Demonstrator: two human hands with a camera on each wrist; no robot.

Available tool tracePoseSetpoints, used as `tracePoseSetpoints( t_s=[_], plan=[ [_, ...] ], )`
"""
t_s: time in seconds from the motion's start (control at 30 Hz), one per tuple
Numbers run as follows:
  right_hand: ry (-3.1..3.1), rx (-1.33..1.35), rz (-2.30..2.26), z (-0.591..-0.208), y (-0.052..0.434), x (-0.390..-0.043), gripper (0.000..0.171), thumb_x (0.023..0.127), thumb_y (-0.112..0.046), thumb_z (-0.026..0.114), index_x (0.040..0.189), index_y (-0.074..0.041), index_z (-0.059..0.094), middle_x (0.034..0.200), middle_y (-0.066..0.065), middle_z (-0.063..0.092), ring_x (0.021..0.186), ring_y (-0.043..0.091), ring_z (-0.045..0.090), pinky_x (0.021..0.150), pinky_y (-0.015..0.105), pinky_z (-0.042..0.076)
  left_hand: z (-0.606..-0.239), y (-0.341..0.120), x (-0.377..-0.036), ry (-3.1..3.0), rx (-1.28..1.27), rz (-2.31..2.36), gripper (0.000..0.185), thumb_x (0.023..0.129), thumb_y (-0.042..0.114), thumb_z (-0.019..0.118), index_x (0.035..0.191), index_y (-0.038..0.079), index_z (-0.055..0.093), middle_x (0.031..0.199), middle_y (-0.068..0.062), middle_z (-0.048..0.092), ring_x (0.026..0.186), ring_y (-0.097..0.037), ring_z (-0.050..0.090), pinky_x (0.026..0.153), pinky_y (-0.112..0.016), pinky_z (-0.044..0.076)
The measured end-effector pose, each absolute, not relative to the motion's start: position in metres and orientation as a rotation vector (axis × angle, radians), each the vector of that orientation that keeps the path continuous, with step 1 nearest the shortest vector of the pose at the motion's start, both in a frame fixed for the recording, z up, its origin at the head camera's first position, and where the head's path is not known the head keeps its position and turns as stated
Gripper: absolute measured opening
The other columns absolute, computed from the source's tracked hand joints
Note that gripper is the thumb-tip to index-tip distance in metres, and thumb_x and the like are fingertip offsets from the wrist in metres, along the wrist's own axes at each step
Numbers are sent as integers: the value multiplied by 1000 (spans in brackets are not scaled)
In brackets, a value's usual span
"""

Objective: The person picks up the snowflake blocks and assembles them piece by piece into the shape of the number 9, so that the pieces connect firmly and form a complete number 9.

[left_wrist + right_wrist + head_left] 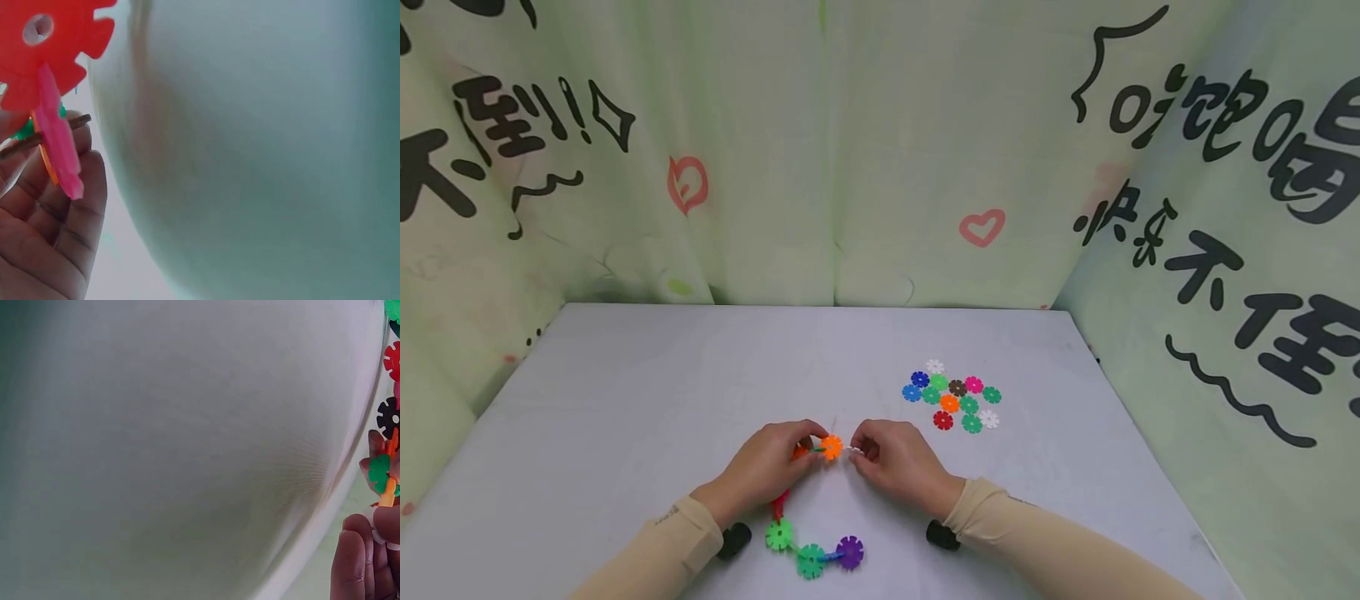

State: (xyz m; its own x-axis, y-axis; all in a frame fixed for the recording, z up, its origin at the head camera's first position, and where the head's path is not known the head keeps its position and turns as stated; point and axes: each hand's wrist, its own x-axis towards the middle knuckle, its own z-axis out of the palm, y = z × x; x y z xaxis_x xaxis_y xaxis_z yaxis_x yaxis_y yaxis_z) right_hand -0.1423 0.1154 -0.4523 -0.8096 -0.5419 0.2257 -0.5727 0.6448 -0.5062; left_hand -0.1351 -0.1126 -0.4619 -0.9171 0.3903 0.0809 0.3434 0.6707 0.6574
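Purple, green and lighter green plastic flower discs (811, 554) lie joined in a chain on the grey table (625, 417), closest to the person; the chain climbs up into the left hand (767, 468); its fingers curl round the top of the chain, with an orange plastic flower disc (831, 447) sticking out just past the fingertips; the right hand (891, 458) pinches a small white plastic disc (854, 451) right beside the orange one; loose coloured flower discs (953, 397) sit in a pile off to the right.
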Motion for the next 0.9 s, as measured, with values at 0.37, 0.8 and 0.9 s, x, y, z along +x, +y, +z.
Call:
tracePoseSetpoints(
  t_s=[0.37, 0.8, 0.9],
  plan=[
    [-2781, 963, 909, -453, 111, -141, 13, 84, -12, 81, 87, -15, 68, 76, -9, 62, 66, 2, 55, 63, 18, 49, -459, -110, -137, 2736, 671, 1105, 29, 85, 17, 81, 113, 11, 74, 82, 13, 62, 73, -8, 55, 72, -29, 52],
    [-2812, 983, 982, -450, 107, -144, 12, 85, -10, 80, 84, -14, 69, 74, -11, 63, 65, -2, 56, 61, 16, 49, -459, -109, -136, 2785, 729, 1099, 23, 83, 11, 81, 105, 11, 75, 82, 12, 65, 70, -6, 55, 69, -27, 51],
    [-2830, 1004, 1000, -450, 110, -145, 12, 85, -10, 80, 87, -15, 69, 77, -11, 64, 68, -2, 58, 64, 16, 50, -459, -110, -136, 2790, 726, 1102, 24, 83, 13, 82, 106, 13, 74, 82, 12, 64, 71, -5, 56, 70, -27, 51]
  ],
)
